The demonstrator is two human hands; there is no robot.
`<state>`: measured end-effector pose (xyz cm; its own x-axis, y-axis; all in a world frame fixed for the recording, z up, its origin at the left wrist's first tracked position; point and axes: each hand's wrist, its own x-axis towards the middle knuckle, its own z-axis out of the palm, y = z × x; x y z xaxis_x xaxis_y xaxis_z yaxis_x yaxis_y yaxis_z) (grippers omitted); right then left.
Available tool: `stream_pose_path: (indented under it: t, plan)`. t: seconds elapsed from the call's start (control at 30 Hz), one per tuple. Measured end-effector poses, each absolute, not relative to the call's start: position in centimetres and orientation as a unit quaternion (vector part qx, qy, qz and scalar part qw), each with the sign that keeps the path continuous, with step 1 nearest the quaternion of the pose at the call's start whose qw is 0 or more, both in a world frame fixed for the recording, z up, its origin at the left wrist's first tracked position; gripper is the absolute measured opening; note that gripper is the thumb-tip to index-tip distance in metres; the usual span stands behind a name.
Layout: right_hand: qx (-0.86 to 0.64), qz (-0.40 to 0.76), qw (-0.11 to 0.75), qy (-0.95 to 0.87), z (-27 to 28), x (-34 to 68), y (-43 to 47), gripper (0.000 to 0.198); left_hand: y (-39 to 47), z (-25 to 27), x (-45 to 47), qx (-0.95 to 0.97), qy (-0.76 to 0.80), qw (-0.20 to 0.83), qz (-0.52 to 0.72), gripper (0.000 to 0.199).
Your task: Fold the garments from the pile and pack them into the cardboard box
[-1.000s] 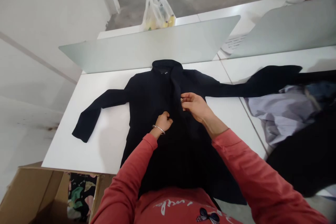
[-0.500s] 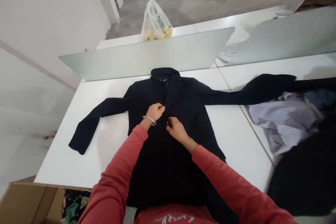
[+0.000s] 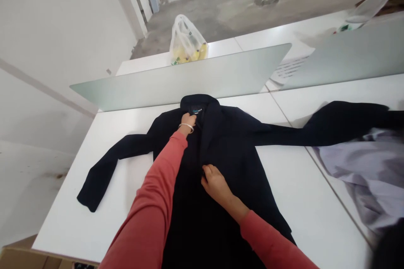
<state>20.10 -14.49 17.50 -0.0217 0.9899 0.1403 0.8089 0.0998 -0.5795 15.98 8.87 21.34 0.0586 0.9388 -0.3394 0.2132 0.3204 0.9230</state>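
A dark navy jacket lies front up with its sleeves spread to both sides and its collar toward the glass divider. My left hand, with a pale bangle at the wrist, is closed on the lapel edge just below the collar. Beside it a label shows inside the neck. Lower down, my right hand pinches the front opening edge of the jacket at chest height; its fingertips are partly hidden.
The jacket rests on a white table backed by a frosted glass divider. Behind that stand a plastic bag of bananas and a clear bottle. Grey cloth lies at right, a cardboard box at lower left.
My left hand has moved up the jacket front to near the collar, and the neck label shows more. The right hand stays at the front edge. The view has tilted up slightly.
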Motion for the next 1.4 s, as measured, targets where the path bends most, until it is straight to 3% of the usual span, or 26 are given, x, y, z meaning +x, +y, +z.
stream_pose_path:
  t: [0.17,0.33,0.4,0.5,0.67,0.8,0.9,1.0,1.17,1.33,1.4]
  plan:
    - [-0.641,0.212,0.254,-0.692,18.2,20.4,-14.6,0.03,9.2,20.6,13.0,0.408,0.574,0.608,0.366,0.01]
    - [-0.573,0.424,0.16,-0.683,21.8,23.9,-11.1,0.018,9.1,19.4,12.6,0.366,0.569,0.627,0.387,0.029]
    - [-0.558,0.459,0.176,-0.668,23.3,25.5,-7.7,0.013,9.1,18.8,12.7,0.357,0.576,0.62,0.395,0.038]
    - [-0.623,0.368,0.239,-0.647,23.7,26.4,-2.0,0.02,9.2,18.3,13.0,0.363,0.591,0.598,0.402,0.045]
    - [-0.636,0.193,0.202,-0.719,19.8,24.2,1.6,0.029,9.8,18.6,12.6,0.432,0.597,0.543,0.403,0.05]
    - [-0.612,0.128,0.211,-0.751,17.3,23.3,0.3,0.04,9.7,19.4,11.5,0.644,0.572,0.384,0.334,0.059]
    - [-0.612,0.11,0.184,-0.761,17.1,23.2,-0.1,0.041,8.9,19.4,10.9,0.77,0.535,0.208,0.28,0.061]
    - [-0.612,0.093,0.154,-0.77,17.3,22.9,0.0,0.039,8.3,18.6,10.8,0.851,0.478,0.097,0.195,0.049]
    - [-0.601,0.158,0.155,-0.768,19.1,23.4,0.8,0.036,9.2,18.6,10.4,0.877,0.465,0.088,0.083,0.04]
    - [-0.611,0.192,0.332,-0.692,23.9,28.0,-4.1,0.037,5.9,21.5,8.9,0.881,0.445,0.077,0.14,0.041]
    - [-0.638,0.224,0.357,-0.645,25.3,30.3,-9.2,0.038,2.4,22.4,8.2,0.879,0.433,0.095,0.177,0.033]
